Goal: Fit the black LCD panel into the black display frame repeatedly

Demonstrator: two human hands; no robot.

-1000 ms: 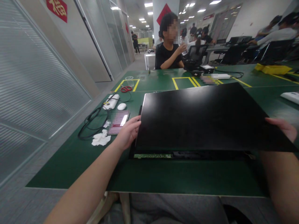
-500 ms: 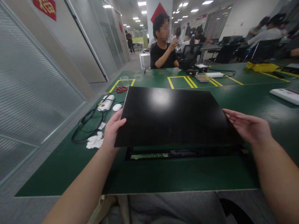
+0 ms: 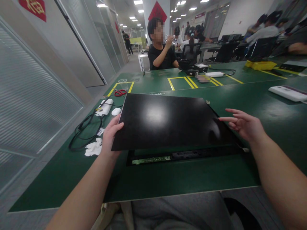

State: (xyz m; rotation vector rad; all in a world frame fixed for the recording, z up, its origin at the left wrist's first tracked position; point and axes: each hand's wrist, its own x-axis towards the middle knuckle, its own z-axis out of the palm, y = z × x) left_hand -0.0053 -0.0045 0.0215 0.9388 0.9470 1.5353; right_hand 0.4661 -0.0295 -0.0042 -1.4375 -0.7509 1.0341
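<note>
Head view, one item in hand.

Item: large, thin, glossy black rectangular panel [image 3: 168,123], centre of frame, lying low over the green work table [image 3: 168,182], its near edge raised slightly above a dark tray-like frame with a green circuit strip [image 3: 153,159] showing at 6 o'clock beneath it.

Left hand [image 3: 110,135]: at the panel's 9 o'clock corner, fingers curled over the edge, thumb apparently under; it holds the panel.

Right hand [image 3: 242,126]: at 3 o'clock, fingers spread wide and flat, just beside the panel's right edge; contact cannot be told, no grasp.

Handling, judged: stiff sheet, light for its area, likely fragile; the polished face looks slippery and prone to prints. Best held by opposite edges, both hands, kept level.

Nearby: white crumpled tissue [image 3: 92,148] at 8 o'clock; black coiled cable [image 3: 83,129], white oval mouse [image 3: 116,111] and red-handled scissors [image 3: 120,92] toward 10 o'clock; a seated person in black [image 3: 159,54] at 12 o'clock.
</note>
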